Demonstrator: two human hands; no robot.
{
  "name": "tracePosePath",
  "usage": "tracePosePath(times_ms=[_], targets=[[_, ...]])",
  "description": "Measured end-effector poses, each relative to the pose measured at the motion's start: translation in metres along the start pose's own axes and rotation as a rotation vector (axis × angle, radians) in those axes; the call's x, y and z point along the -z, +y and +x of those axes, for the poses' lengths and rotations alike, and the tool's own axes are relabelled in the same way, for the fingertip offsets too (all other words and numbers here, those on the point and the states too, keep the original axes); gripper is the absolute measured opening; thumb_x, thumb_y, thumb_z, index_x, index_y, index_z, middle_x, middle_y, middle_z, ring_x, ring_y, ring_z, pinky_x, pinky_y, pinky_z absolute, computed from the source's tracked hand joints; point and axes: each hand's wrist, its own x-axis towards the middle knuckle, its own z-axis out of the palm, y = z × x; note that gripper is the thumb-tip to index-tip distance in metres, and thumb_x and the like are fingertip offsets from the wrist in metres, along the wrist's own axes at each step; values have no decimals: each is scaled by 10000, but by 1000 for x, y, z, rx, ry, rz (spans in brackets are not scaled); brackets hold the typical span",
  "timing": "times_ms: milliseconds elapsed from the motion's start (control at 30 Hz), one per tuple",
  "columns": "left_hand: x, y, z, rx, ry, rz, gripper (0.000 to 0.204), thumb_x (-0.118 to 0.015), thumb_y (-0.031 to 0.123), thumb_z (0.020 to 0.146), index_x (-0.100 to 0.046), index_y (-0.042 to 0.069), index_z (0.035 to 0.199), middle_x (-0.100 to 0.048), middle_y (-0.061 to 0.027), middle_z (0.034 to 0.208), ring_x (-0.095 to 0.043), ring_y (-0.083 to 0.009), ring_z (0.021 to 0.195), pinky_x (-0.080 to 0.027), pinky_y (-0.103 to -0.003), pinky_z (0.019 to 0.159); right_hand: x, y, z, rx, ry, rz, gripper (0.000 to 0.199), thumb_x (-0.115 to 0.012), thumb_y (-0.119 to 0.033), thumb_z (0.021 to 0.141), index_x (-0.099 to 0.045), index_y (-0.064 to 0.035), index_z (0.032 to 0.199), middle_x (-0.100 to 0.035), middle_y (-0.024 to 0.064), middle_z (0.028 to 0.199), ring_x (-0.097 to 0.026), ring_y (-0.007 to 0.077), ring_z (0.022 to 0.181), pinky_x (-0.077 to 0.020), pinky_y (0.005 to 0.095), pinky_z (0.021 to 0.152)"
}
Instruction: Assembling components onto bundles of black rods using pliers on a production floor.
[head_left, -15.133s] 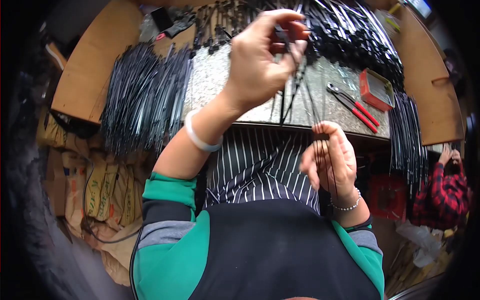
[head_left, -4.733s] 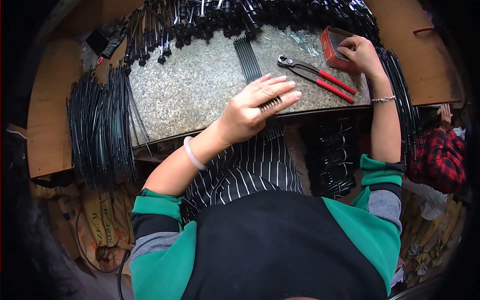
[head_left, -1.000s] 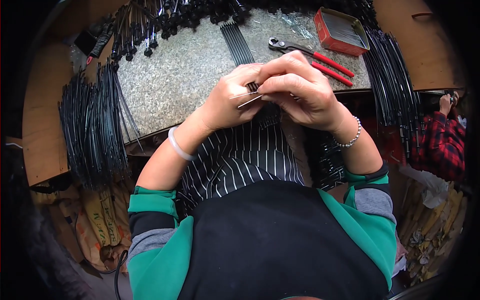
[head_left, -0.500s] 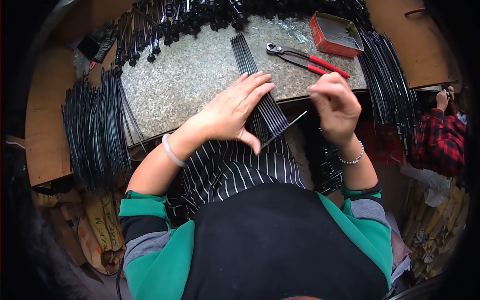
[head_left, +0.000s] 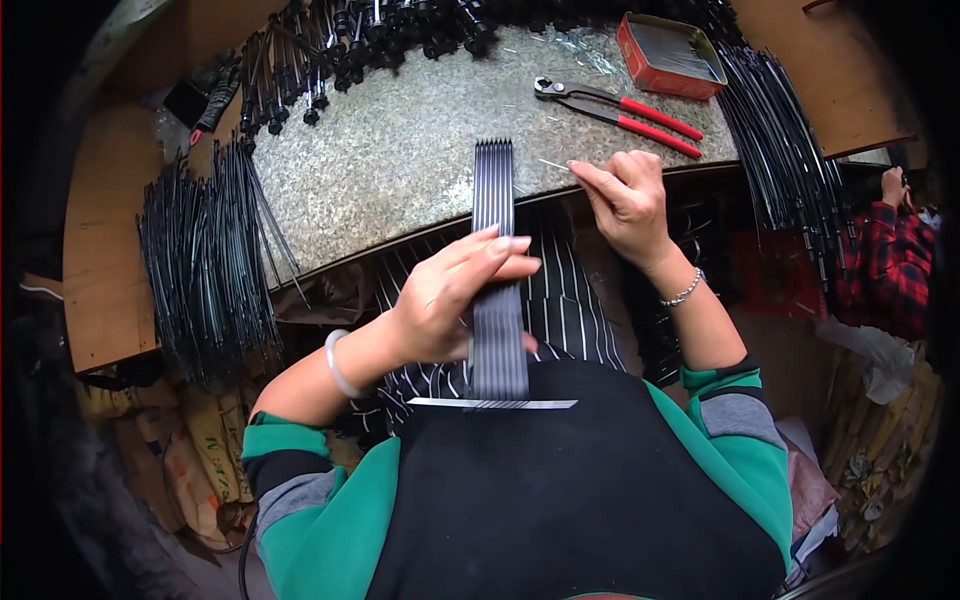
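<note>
My left hand [head_left: 448, 298] is closed around a flat row of thin dark metal ribs [head_left: 494, 195], like umbrella ribs. Their pointed ends lie toward the stone-topped bench [head_left: 380, 180], and their near ends reach my apron. Across those near ends runs a thin pale metal strip [head_left: 500, 404]. My right hand [head_left: 632, 208], raised by the bench's front edge, pinches a short thin wire [head_left: 554, 164] between thumb and forefinger, apart from the ribs. Beyond it, end-cutting pincers [head_left: 620, 112] with red handles lie on the bench.
An open red tin [head_left: 665, 70] of fine wires stands at the back right. Bundles of dark rods hang over the bench's left [head_left: 205, 260] and right [head_left: 785, 150] ends. Black frames [head_left: 400, 30] with hubs line the back. Another person's red checked sleeve [head_left: 885, 270] shows at right.
The rib bundle has come nearer to my body and turned upright, its strip end now at my apron. My right hand has shifted slightly left and lower, its pinched wire now visible.
</note>
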Motion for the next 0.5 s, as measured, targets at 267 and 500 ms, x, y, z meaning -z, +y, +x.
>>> tracePosePath(times_ms=[267, 500], targets=[[28, 1, -9, 84, -202, 41, 588, -751, 404, 588, -632, 22, 1019, -582, -211, 1094, -545, -363, 1076, -397, -492, 941, -19, 4, -15, 23, -6, -44, 260, -645, -64, 720, -658, -119, 974, -444, 0, 636, -447, 171, 621, -318, 320, 708], [28, -12, -17, 49, -210, 80, 639, -733, 429, 602, -605, -36, 1020, -599, -211, 1062, -571, -347, 1043, -421, -468, 927, -28, 5, -16, -3, 11, -48, 257, -644, -57, 720, -661, -124, 967, -444, -6, 635, -449, 164, 624, -310, 315, 711]])
